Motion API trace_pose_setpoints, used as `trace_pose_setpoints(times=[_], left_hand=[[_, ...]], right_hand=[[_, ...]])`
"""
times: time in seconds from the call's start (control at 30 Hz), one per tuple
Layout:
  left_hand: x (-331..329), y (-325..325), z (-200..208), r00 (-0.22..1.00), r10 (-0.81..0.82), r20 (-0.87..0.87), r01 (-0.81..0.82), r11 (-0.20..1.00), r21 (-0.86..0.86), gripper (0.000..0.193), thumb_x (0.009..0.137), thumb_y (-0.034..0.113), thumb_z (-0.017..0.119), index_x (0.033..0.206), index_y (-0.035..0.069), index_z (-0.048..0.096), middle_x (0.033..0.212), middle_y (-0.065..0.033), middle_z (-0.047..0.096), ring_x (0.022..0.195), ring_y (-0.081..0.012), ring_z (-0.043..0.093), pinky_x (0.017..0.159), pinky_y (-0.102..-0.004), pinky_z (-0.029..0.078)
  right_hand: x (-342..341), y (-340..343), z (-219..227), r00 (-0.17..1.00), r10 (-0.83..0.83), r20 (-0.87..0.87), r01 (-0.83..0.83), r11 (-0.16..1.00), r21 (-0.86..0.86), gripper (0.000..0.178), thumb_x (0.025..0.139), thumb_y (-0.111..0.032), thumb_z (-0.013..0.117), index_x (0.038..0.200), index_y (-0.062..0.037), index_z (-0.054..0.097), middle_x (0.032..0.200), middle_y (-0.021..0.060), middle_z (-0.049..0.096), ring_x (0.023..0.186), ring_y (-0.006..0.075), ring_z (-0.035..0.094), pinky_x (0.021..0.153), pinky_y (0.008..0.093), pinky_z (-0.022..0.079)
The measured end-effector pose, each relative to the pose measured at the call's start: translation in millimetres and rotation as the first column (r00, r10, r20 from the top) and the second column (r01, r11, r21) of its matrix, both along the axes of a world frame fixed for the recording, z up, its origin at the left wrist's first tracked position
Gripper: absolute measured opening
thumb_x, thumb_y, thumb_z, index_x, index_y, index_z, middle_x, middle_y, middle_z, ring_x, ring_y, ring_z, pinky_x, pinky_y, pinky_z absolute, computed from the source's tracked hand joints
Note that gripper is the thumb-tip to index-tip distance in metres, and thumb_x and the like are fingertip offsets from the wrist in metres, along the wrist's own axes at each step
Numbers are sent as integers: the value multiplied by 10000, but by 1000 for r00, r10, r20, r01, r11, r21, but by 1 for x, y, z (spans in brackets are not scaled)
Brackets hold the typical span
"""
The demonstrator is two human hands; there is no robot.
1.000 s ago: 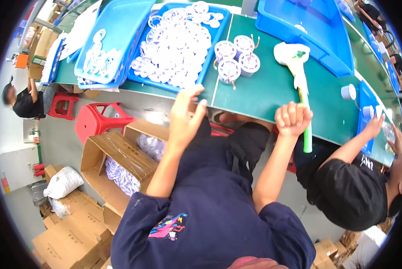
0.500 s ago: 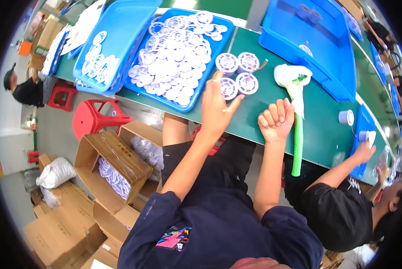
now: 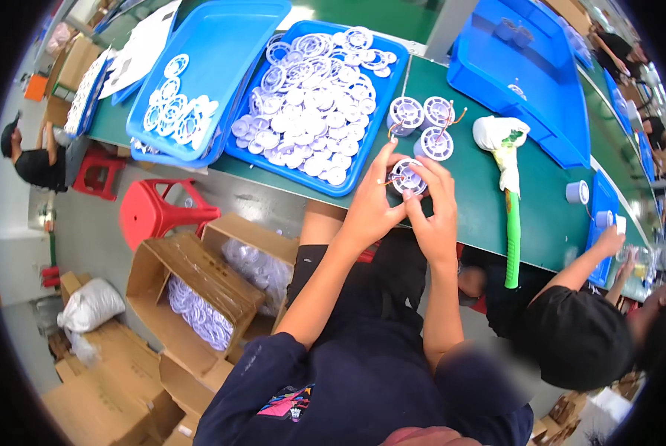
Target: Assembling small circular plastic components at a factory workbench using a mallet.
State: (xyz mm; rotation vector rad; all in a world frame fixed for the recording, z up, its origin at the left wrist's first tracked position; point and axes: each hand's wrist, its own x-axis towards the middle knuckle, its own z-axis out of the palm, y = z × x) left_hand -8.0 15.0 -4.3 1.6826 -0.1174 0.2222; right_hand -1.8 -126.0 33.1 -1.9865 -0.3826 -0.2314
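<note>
Between my left hand (image 3: 375,207) and my right hand (image 3: 437,215), a pale plastic cylinder (image 3: 408,177) with a spoked round top is gripped by the fingertips at the table's near edge. A thin brownish wire shows at its left side. Just beyond my fingers stand three like cylinders: one at the left (image 3: 406,113), one at the back right (image 3: 438,111) and one nearer (image 3: 435,143). Wires stick up from some of them. To the right of my right hand lies a mallet (image 3: 512,238) with a green handle and a head wrapped in white material.
A blue tray (image 3: 330,187) heaped with white discs and rings stands left of my hands, beside stacked blue trays (image 3: 221,74). A large blue bin (image 3: 489,88) is at the back right. A co-worker (image 3: 582,334) works at the right. Below left are a red stool (image 3: 143,215) and open cartons (image 3: 177,293).
One cylinder of the group has come toward me into both hands. My right hand, a loose fist before, has moved left onto it. The view has shifted slightly.
</note>
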Motion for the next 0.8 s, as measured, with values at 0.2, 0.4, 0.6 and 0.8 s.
trace_pose_setpoints(times=[0.2,0.4,0.6,0.8], left_hand=[[-40,-7,-8,982,137,128,-166,953,255,932,873,72,782,1622,-41,239,1514,-275,488,1383,-447,506,1150,-506,413],[-44,-15,2,966,118,230,-197,911,363,766,863,-49,682,1573,74,422,1554,-288,425,1367,-483,500,1111,-525,431],[-17,-6,-6,961,89,262,-200,875,440,781,843,74,793,1541,37,445,1463,-220,551,1299,-418,573,1045,-497,472],[-17,-12,0,959,171,228,-241,912,331,726,827,132,822,1470,37,501,1346,-194,631,1200,-404,631,996,-475,503]], right_hand=[[-7,6,-19,990,-143,3,143,989,-42,584,842,-66,792,1392,-25,600,1338,169,630,1228,365,591,1060,440,472],[-3,18,-20,979,-195,65,199,978,-59,585,831,-60,803,1380,-26,603,1266,145,622,1138,312,620,925,396,517],[-9,5,-18,997,-72,24,73,995,-69,587,836,-63,787,1385,-17,584,1304,155,590,1131,300,626,923,364,526],[-1,3,55,971,-114,211,126,991,-46,301,898,22,703,1198,0,696,1148,149,707,1060,289,685,841,374,552]])
